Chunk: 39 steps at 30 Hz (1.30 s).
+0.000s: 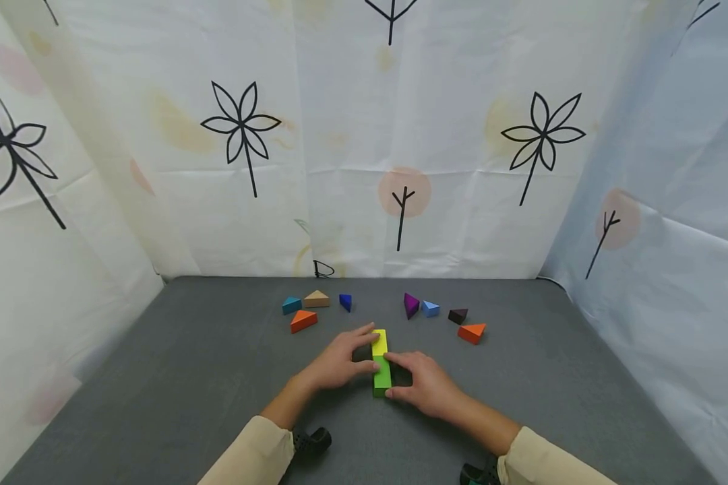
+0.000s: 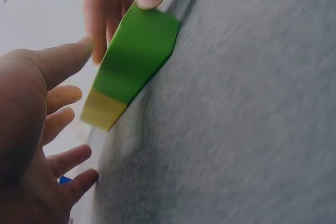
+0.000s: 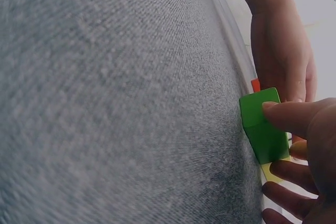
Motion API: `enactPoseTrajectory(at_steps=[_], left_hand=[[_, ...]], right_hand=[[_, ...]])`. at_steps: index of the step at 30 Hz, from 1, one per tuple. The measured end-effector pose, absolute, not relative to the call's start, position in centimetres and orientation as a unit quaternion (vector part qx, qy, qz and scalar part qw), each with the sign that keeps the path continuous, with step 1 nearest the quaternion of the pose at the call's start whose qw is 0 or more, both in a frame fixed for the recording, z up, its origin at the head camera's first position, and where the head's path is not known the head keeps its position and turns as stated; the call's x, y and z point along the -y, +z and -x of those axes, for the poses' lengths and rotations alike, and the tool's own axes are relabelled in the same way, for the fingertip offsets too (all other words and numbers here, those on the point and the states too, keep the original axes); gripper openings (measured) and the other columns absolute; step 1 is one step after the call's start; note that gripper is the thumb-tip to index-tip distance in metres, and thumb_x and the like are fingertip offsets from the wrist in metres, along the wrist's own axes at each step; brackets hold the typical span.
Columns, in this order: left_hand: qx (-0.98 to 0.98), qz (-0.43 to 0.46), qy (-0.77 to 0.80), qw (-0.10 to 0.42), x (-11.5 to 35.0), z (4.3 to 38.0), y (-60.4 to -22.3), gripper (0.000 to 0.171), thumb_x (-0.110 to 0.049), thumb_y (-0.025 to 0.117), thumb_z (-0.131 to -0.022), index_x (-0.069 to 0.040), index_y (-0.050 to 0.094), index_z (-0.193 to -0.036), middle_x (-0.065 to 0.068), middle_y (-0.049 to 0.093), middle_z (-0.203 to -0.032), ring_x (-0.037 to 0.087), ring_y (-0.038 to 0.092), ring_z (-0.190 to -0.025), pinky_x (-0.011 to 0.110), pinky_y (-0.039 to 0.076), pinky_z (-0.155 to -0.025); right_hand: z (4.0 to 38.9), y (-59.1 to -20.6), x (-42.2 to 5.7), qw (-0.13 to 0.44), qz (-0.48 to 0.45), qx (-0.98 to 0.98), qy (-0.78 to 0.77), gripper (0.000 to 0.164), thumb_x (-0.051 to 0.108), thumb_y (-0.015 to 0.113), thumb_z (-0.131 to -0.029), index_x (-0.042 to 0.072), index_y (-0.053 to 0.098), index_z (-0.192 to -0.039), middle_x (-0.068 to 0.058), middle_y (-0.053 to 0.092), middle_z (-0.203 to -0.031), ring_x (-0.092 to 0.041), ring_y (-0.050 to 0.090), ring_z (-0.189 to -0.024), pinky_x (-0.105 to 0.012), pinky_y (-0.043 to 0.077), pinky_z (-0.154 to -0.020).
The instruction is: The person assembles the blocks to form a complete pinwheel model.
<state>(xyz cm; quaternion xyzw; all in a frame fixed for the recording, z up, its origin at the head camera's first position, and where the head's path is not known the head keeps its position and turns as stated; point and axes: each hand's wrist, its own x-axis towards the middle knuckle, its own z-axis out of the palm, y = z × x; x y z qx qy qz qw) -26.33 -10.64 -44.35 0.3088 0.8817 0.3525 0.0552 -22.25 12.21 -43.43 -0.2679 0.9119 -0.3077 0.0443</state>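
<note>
A green block [image 1: 382,376] and a yellow block [image 1: 379,343] lie end to end in a line on the grey table. My right hand [image 1: 427,385] grips the green block, its thumb on the near end and a finger along the right side, near the joint. Left of the pair is my left hand [image 1: 338,360], fingers spread loosely. Its index finger reaches the yellow block's far end, and its thumb is beside the green block. In the left wrist view, that thumb appears slightly apart from the green block [image 2: 136,51].
Beyond the hands on the left lie teal [image 1: 291,305], tan [image 1: 317,299], orange-red [image 1: 303,320] and blue [image 1: 346,302] blocks. Purple [image 1: 411,305], light blue [image 1: 431,308], dark [image 1: 458,315] and orange [image 1: 472,333] blocks lie to the right. Patterned white cloth [image 1: 340,222] surrounds the grey table [image 1: 176,377].
</note>
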Motion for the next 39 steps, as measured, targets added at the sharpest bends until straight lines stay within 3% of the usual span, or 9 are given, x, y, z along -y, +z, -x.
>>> enactPoseTrajectory(at_steps=[9, 19, 27, 34, 39], left_hand=[[-0.923, -0.267, 0.273, 0.039, 9.3, 24.9, -43.9, 0.070, -0.055, 0.064, -0.089, -0.016, 0.048, -0.146, -0.001, 0.038, -0.153, 0.029, 0.036, -0.137, 0.055, 0.031, -0.106], [-0.929, -0.252, 0.268, 0.050, 9.2, 24.6, -44.0, 0.069, -0.053, 0.064, -0.089, -0.017, 0.048, -0.146, -0.003, 0.038, -0.153, 0.030, 0.037, -0.136, 0.059, 0.030, -0.105], [-0.934, -0.257, 0.245, 0.027, 8.9, 24.2, -43.9, 0.064, -0.051, 0.063, -0.090, -0.019, 0.051, -0.144, -0.003, 0.042, -0.150, 0.028, 0.040, -0.134, 0.058, 0.032, -0.103], [-0.935, -0.260, 0.242, 0.016, 8.9, 24.0, -44.0, 0.062, -0.050, 0.063, -0.091, -0.019, 0.052, -0.143, -0.003, 0.042, -0.150, 0.029, 0.042, -0.133, 0.058, 0.033, -0.102], [-0.936, -0.254, 0.243, 0.028, 8.9, 24.1, -44.0, 0.063, -0.051, 0.062, -0.091, -0.020, 0.050, -0.145, -0.004, 0.040, -0.151, 0.028, 0.040, -0.134, 0.058, 0.031, -0.103]], right_hand=[[22.0, -43.6, -12.1, 0.031, 0.265, -0.911, -0.313, 0.061, 0.032, 0.079, -0.082, 0.009, 0.058, -0.135, -0.008, 0.064, -0.121, -0.026, 0.056, -0.109, -0.052, 0.043, -0.093], [21.9, -43.6, -11.9, 0.026, 0.262, -0.913, -0.310, 0.061, 0.033, 0.079, -0.082, 0.009, 0.059, -0.134, -0.007, 0.064, -0.121, -0.026, 0.056, -0.108, -0.052, 0.044, -0.093], [22.2, -43.7, -12.3, 0.027, 0.273, -0.905, -0.326, 0.063, 0.033, 0.080, -0.081, 0.007, 0.059, -0.134, -0.009, 0.062, -0.126, -0.028, 0.055, -0.111, -0.054, 0.042, -0.094], [22.9, -43.0, -13.1, 0.072, 0.301, -0.894, -0.323, 0.062, 0.036, 0.076, -0.085, 0.009, 0.056, -0.137, -0.008, 0.058, -0.134, -0.030, 0.052, -0.119, -0.055, 0.040, -0.097], [23.5, -41.9, -13.6, 0.095, 0.321, -0.884, -0.327, 0.048, 0.028, 0.073, -0.089, 0.006, 0.061, -0.130, -0.008, 0.063, -0.126, -0.027, 0.057, -0.115, -0.051, 0.044, -0.096]])
